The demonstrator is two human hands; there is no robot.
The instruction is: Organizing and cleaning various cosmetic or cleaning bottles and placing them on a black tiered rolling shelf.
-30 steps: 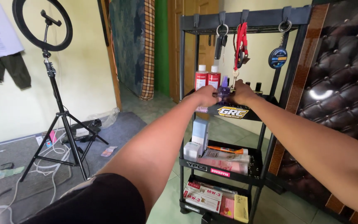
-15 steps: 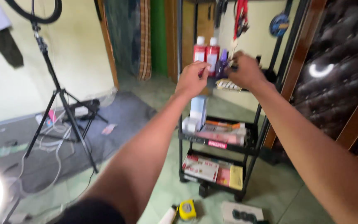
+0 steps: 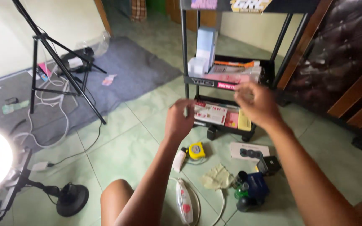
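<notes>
The left hand and right hand hover in mid-air before the black shelf trolley, at 12 o'clock from them. Motion blur obscures the fingers; the left appears loosely curled and the right half-open, neither visibly gripping anything. A yellow tape measure lies on the floor tiles at 6 o'clock below the left hand.
</notes>
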